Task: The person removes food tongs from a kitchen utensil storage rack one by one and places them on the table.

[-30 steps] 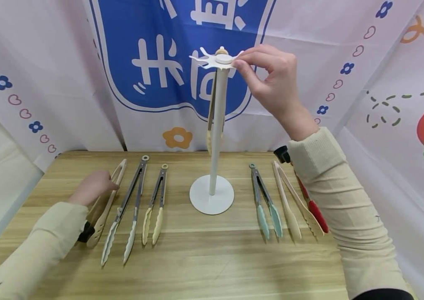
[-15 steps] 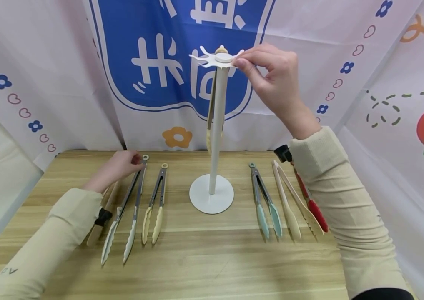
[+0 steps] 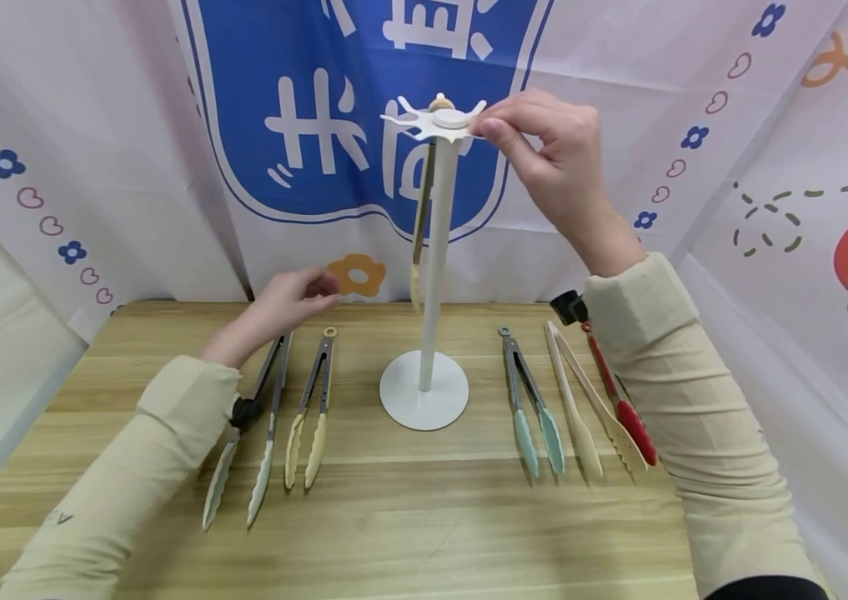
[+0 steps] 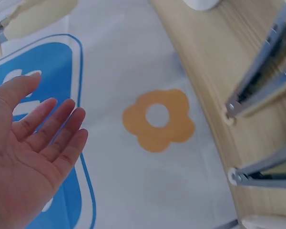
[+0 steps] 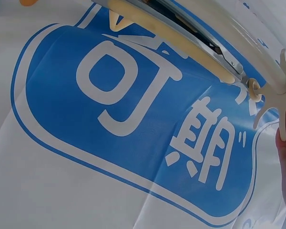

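A white stand (image 3: pixel 434 275) with a round base and a spoked hook top (image 3: pixel 424 125) rises from the table. My right hand (image 3: pixel 554 158) pinches one hook of that top between thumb and fingers. From a hook at the back hang grey tongs with cream tips (image 3: pixel 422 217), partly hidden by the pole; their ring shows on the hook in the right wrist view. My left hand (image 3: pixel 284 302) is in the air left of the stand, holding nothing, its fingers (image 4: pixel 62 124) loosely bent. Below it lie white-tipped tongs (image 3: pixel 262 467) and yellow-tipped tongs (image 3: pixel 314 417).
To the right of the stand lie teal-tipped tongs (image 3: pixel 532 408), beige tongs (image 3: pixel 577 408) and red tongs (image 3: pixel 634 429), the last partly behind my right sleeve. A printed cloth (image 3: pixel 318 192) hangs behind the wooden table (image 3: pixel 424 517).
My left hand has moved right and upward, away from the beige tongs at the far left, which its arm now covers. The right hand stays on the hook; the hanging tongs have shifted slightly behind the pole.
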Demonstrator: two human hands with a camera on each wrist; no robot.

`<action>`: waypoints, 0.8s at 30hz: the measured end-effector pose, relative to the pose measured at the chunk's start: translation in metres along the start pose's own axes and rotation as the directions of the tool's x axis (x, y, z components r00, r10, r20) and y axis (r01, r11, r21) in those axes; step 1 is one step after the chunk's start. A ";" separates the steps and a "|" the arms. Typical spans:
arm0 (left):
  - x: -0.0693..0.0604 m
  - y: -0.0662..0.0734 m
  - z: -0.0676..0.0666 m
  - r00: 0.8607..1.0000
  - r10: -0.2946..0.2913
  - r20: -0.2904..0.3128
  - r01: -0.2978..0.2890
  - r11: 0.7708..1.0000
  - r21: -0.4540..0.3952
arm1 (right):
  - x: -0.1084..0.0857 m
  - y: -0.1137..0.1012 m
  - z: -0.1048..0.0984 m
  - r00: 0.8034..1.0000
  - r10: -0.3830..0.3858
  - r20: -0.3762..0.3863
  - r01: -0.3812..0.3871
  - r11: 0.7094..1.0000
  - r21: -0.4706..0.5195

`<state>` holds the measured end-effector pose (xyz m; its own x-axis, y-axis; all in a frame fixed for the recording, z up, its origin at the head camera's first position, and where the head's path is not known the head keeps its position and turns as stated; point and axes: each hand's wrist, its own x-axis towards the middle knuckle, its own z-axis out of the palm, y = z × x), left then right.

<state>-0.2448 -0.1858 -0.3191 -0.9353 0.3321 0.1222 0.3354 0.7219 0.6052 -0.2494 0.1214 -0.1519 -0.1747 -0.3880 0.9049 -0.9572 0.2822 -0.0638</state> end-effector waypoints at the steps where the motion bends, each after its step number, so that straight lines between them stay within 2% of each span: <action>1: 0.001 0.002 0.001 1.000 0.008 -0.007 -0.008 1.000 -0.009 | 0.000 0.000 0.000 1.000 0.004 0.001 -0.004 1.000 0.006; 6: 0.007 0.016 0.003 0.999 0.026 -0.022 -0.028 0.995 -0.098 | -0.002 -0.001 0.000 0.999 0.033 0.000 -0.033 0.999 0.042; 10: 0.011 0.029 0.004 0.998 0.051 -0.041 -0.058 0.981 -0.187 | -0.002 -0.002 0.000 0.998 0.058 0.001 -0.058 0.996 0.065; 17: 0.019 0.048 0.005 0.986 0.143 -0.083 -0.162 0.935 -0.316 | -0.006 -0.002 0.000 0.994 0.109 0.002 -0.109 0.988 0.110; 21: 0.024 0.054 0.008 0.976 0.188 -0.114 -0.216 0.913 -0.346 | -0.008 -0.002 0.001 0.994 0.109 0.000 -0.108 0.988 0.113; 24: 0.028 0.058 0.011 0.970 0.206 -0.130 -0.240 0.902 -0.358 | -0.009 -0.002 0.002 0.990 0.138 0.000 -0.137 0.980 0.143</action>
<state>-0.2503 -0.1277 -0.2891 -0.8525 0.3919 0.3460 0.4868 0.3539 0.7986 -0.2466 0.1225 -0.1604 -0.3055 -0.3451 0.8874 -0.9473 0.2043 -0.2467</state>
